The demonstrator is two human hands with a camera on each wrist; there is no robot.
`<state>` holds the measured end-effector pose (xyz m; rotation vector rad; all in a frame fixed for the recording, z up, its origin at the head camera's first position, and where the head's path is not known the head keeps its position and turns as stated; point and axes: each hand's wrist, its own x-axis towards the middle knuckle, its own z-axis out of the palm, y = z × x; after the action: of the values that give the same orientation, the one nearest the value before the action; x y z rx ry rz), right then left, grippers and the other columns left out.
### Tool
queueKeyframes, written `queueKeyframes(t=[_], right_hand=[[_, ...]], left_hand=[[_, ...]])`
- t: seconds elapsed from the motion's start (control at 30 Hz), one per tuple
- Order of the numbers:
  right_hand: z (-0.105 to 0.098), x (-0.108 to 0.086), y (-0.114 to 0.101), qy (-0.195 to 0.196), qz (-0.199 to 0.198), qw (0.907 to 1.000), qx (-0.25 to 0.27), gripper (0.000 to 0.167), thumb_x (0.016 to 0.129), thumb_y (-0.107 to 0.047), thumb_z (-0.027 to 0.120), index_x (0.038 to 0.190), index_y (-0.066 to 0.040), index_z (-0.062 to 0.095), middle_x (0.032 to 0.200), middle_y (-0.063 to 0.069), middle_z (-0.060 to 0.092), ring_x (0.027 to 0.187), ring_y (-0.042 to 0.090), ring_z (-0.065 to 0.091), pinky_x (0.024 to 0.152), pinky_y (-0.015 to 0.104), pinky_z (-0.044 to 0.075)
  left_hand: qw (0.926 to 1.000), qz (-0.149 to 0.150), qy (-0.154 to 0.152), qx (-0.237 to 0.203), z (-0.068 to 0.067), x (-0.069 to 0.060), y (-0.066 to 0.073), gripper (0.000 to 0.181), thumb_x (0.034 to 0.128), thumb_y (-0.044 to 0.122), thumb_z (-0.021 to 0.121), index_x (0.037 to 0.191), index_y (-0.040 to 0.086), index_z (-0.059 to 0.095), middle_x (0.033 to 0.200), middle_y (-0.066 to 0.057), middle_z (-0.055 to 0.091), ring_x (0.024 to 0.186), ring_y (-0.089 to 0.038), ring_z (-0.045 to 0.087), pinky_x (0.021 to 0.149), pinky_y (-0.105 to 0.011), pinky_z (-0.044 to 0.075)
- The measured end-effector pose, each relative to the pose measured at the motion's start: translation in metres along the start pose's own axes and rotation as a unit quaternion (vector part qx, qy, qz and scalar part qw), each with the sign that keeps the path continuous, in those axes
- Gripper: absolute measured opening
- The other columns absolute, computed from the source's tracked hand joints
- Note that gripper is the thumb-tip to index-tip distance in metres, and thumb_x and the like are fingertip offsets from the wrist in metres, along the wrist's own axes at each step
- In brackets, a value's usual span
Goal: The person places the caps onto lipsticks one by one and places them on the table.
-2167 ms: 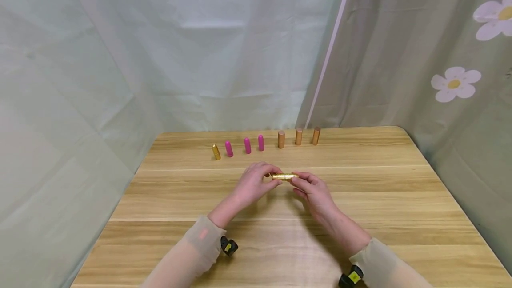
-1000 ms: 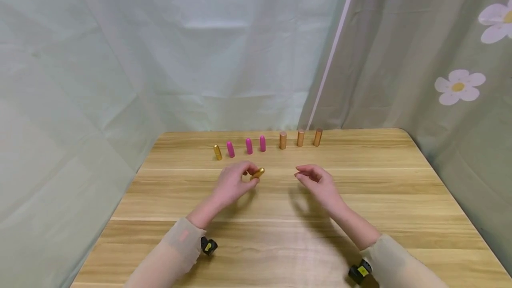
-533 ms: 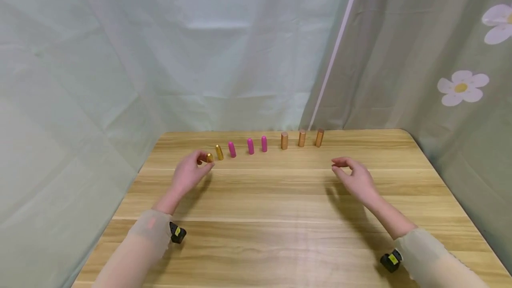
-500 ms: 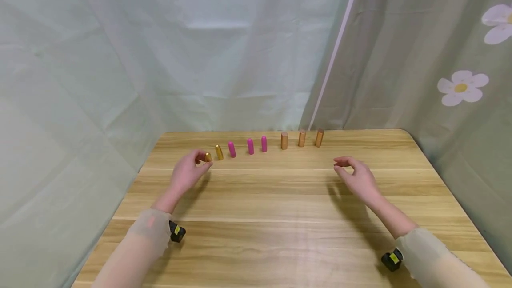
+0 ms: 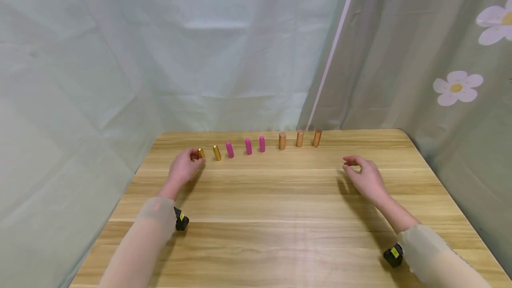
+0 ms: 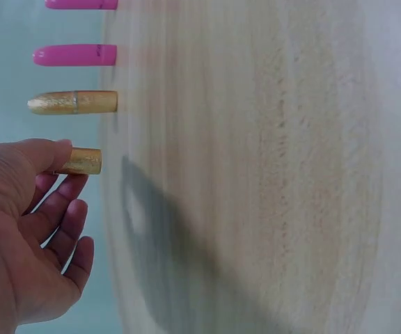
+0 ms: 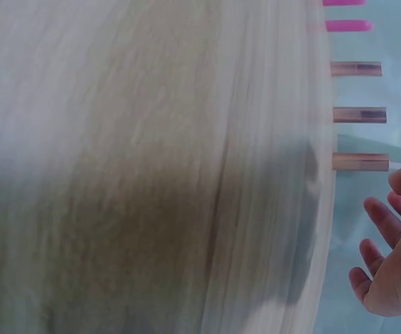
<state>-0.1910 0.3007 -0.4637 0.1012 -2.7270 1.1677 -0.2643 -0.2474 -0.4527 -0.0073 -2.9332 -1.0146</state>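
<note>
My left hand [image 5: 185,166] pinches a gold, bullet-shaped lipstick tube [image 6: 83,161] between thumb and fingers at the left end of a row. The tube is upright, its rounded top covered by the fingertips in the left wrist view; whether its base touches the table I cannot tell. Just right of it stands a second gold lipstick tube [image 5: 217,153], then three pink ones, the nearest pink lipstick tube [image 5: 230,150] close by. My right hand [image 5: 366,178] hovers over the table's right side, fingers loosely bent, holding nothing.
Three copper lipstick tubes, the middle copper tube [image 5: 300,138] among them, stand at the right of the row near the back edge. The wooden table [image 5: 272,217] is bordered by a pale curtain [image 5: 240,57] behind and at the sides.
The hands first held a gold tube together at the middle. The right hand let go and moved right; the left carried the tube left to the row's end and lowered it.
</note>
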Motion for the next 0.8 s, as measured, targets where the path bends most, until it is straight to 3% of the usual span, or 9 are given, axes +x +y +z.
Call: queueKeyframes(t=[0.23,0.6,0.7,0.8], right_hand=[[0.003,0.001,0.007,0.011,-0.003,0.9998,-0.017,0.034,0.102,-0.020,0.062,0.131,-0.002,0.064,0.121,0.020,0.069,0.123,0.045,0.048,0.100,0.062,0.035],[0.007,-0.001,0.008,0.003,-0.011,0.9999,-0.006,0.034,0.103,-0.019,0.061,0.131,-0.001,0.063,0.121,0.021,0.068,0.127,0.046,0.048,0.106,0.065,0.031],[0.008,-0.002,0.009,0.004,-0.011,0.9998,-0.015,0.034,0.103,-0.020,0.060,0.131,-0.001,0.063,0.122,0.020,0.068,0.125,0.046,0.047,0.104,0.064,0.033],[0.007,-0.003,0.011,0.011,-0.019,0.9991,-0.036,0.035,0.103,-0.022,0.061,0.131,-0.001,0.063,0.122,0.020,0.068,0.123,0.045,0.048,0.102,0.062,0.034]], left_hand=[[0.9998,-0.015,-0.007,-0.011,0.007,0.004,-0.004,0.036,0.0997,0.022,0.065,0.127,-0.002,0.058,0.119,-0.020,0.064,0.109,-0.036,0.060,0.095,-0.052,0.047],[0.9996,-0.008,-0.013,-0.022,0.014,0.006,-0.010,0.038,0.1002,0.022,0.066,0.127,-0.003,0.056,0.123,-0.023,0.063,0.114,-0.038,0.060,0.099,-0.053,0.047],[0.9996,-0.008,-0.014,-0.022,0.012,0.002,-0.012,0.052,0.1004,0.028,0.065,0.139,-0.003,0.050,0.136,-0.026,0.057,0.124,-0.043,0.056,0.104,-0.058,0.043],[0.9999,-0.001,0.009,0.010,0.009,-0.005,-0.014,0.069,0.0999,0.038,0.064,0.151,-0.002,0.040,0.147,-0.030,0.046,0.133,-0.049,0.045,0.108,-0.064,0.036]])
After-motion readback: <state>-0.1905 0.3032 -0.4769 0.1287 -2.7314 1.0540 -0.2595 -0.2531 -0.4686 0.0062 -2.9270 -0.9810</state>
